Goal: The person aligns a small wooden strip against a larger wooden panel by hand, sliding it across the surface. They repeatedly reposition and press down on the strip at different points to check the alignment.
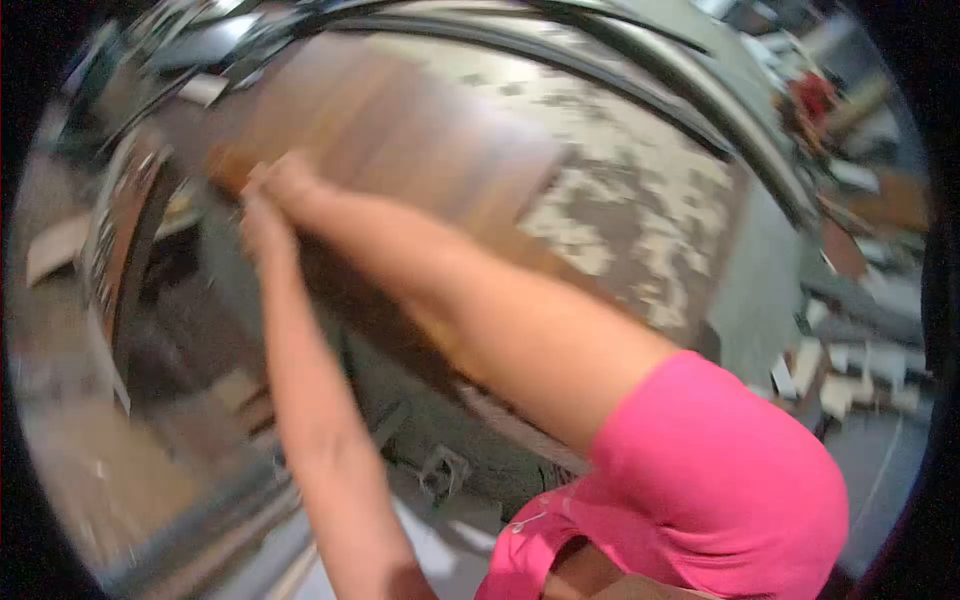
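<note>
A brown wood-grain sheet point(400, 130), smeared by motion, lies over a work table with a worn, patchy cream-and-brown top point(640, 220). Both of my arms reach forward to the sheet's near left end. There my right hand point(292, 187) is closed, its fingers bunched at the edge. Just below it and close against it is my left hand point(266, 232), also closed. An orange-brown patch point(230, 165) shows right beyond the fingers. Blur hides whether it is part of the sheet and what exactly the fingers grip.
Long dark curved strips point(560, 45) and a thick grey tube point(700, 80) run along the table's far side. Scraps and offcuts point(850, 370) are heaped on the right. A curved dark-and-brown panel point(135, 250) stands at left. Long pieces point(220, 545) lie low at left.
</note>
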Demonstrator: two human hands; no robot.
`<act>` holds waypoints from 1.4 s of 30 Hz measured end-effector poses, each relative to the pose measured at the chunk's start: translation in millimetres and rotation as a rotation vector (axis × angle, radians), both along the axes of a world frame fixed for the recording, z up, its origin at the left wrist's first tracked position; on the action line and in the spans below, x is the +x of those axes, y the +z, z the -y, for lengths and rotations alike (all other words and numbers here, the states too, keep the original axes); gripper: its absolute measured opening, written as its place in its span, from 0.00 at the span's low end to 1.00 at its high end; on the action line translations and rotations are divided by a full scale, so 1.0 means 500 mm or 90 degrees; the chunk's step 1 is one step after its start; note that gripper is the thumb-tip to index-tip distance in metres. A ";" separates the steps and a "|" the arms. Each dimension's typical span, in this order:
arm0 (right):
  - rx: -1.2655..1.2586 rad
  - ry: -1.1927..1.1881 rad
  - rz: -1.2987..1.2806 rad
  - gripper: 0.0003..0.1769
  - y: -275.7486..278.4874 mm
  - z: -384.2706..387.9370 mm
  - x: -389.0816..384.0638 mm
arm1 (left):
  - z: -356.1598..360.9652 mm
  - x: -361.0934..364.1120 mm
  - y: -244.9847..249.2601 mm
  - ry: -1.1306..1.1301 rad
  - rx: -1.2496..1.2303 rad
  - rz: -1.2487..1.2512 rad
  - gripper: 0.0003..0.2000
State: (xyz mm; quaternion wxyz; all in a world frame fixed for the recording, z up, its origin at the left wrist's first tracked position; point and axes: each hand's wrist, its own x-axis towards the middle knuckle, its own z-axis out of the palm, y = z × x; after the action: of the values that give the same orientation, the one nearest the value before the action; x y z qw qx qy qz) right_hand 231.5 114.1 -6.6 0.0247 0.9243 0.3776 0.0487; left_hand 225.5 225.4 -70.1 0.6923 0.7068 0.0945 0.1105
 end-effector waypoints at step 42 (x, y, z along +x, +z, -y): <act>0.194 -0.068 -0.059 0.25 0.025 0.547 -0.601 | 0.597 -0.691 0.178 0.060 0.697 -0.318 0.26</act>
State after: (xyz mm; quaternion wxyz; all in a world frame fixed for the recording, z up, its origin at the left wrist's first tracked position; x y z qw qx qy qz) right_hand -68.9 -159.5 6.0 -0.1308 0.9373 0.3170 0.0614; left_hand -120.3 -73.3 18.9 0.1794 0.9600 0.2149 0.0047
